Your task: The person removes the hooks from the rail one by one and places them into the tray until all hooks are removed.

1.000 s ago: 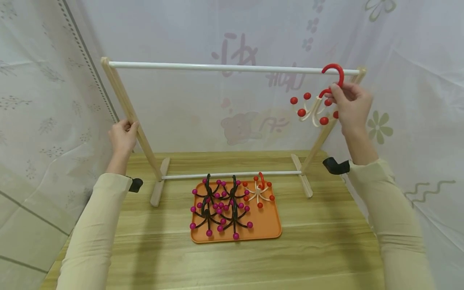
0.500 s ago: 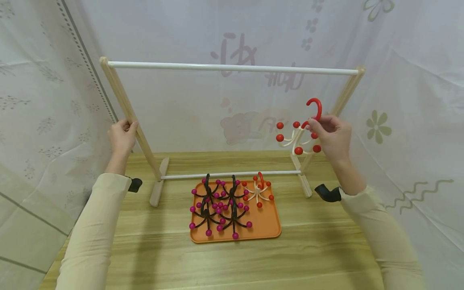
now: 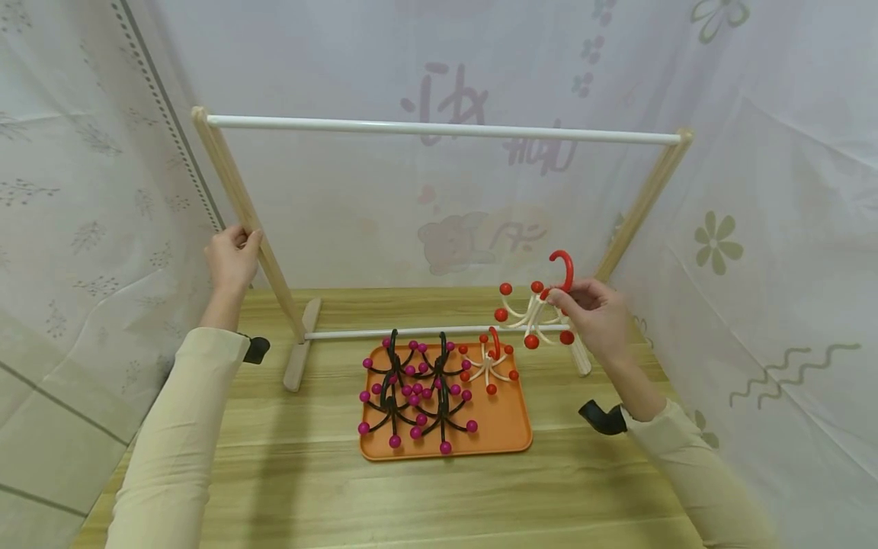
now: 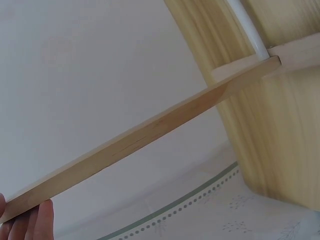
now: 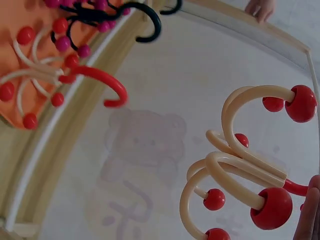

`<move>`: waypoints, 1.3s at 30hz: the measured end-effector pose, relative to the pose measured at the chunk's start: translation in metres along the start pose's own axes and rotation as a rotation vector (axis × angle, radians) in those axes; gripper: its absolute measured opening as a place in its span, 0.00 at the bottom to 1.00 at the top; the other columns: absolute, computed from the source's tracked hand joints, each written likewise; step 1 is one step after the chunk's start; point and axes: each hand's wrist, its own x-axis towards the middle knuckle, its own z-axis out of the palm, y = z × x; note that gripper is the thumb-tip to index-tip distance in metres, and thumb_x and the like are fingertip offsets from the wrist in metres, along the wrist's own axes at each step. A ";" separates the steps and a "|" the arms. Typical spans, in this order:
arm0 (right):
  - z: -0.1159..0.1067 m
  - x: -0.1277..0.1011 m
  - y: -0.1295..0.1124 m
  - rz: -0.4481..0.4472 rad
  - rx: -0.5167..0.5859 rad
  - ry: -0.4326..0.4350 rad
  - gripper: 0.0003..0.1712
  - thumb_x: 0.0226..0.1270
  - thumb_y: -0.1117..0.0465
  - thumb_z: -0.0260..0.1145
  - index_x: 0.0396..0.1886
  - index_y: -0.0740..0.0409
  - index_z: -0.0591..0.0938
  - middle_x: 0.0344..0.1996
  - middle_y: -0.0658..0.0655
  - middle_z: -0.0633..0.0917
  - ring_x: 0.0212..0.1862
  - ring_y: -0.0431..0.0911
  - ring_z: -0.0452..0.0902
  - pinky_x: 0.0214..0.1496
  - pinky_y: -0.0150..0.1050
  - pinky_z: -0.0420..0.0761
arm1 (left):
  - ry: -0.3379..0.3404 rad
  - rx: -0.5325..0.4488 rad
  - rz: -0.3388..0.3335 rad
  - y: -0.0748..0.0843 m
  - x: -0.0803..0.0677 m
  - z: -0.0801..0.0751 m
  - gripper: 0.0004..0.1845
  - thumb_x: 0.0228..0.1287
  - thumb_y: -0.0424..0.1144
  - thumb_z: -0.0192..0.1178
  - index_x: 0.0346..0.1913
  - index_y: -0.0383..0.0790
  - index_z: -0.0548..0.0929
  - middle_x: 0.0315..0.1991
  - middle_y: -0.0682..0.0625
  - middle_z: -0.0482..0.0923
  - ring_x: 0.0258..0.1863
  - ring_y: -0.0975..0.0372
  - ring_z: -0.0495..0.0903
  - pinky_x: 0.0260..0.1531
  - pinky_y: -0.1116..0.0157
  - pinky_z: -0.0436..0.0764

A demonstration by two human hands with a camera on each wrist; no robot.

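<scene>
My right hand [image 3: 598, 314] pinches the red hook of a cream multi-arm hanger [image 3: 536, 309] tipped with red balls. It hangs in the air just above the tray's back right corner, hook up; the right wrist view shows its curved arms close up. My left hand [image 3: 233, 261] grips the left wooden post [image 3: 240, 191] of a rack between thumb and fingers, the same post that crosses the left wrist view. On an orange tray [image 3: 504, 431] lie several black hangers [image 3: 444, 408] with magenta balls and one cream hanger [image 3: 488, 364] with a red hook.
The rack has a white top bar [image 3: 439, 130], a white lower bar [image 3: 411, 332] and wooden feet [image 3: 296, 366]. It stands behind the tray on a wood-grain table [image 3: 329, 496]. A printed curtain [image 3: 357, 206] hangs behind and at both sides.
My right hand has come down and to the left with the red-hooked hanger, from beside the top bar to low over the tray's back right. My left hand stays on the post.
</scene>
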 end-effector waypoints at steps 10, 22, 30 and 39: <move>0.014 -0.047 0.023 0.045 0.022 -0.090 0.05 0.49 0.78 0.64 0.28 0.73 0.78 0.25 0.66 0.81 0.26 0.43 0.78 0.24 0.29 0.75 | 0.000 -0.008 -0.008 0.000 0.000 0.000 0.21 0.66 0.47 0.43 0.41 0.29 0.75 0.45 0.37 0.76 0.41 0.51 0.74 0.33 0.65 0.70; 0.027 -0.104 0.068 0.176 0.050 -0.121 0.04 0.53 0.72 0.64 0.30 0.67 0.79 0.28 0.63 0.82 0.28 0.48 0.79 0.21 0.34 0.75 | -0.010 -0.017 -0.014 0.000 0.000 0.000 0.22 0.67 0.47 0.42 0.43 0.29 0.75 0.47 0.37 0.75 0.44 0.50 0.73 0.36 0.62 0.71; 0.039 -0.147 0.145 0.094 0.107 -0.066 0.07 0.54 0.67 0.66 0.34 0.62 0.81 0.29 0.57 0.83 0.26 0.48 0.79 0.21 0.31 0.74 | -0.003 -0.020 -0.018 0.001 -0.001 0.000 0.21 0.67 0.46 0.43 0.42 0.28 0.75 0.46 0.37 0.75 0.43 0.50 0.73 0.38 0.58 0.71; 0.059 -0.165 0.153 0.095 -0.027 0.030 0.05 0.51 0.67 0.68 0.29 0.61 0.80 0.26 0.56 0.82 0.27 0.45 0.79 0.27 0.31 0.77 | -0.008 -0.012 -0.021 0.003 -0.001 -0.001 0.22 0.67 0.47 0.43 0.42 0.29 0.75 0.46 0.37 0.75 0.42 0.52 0.73 0.34 0.64 0.70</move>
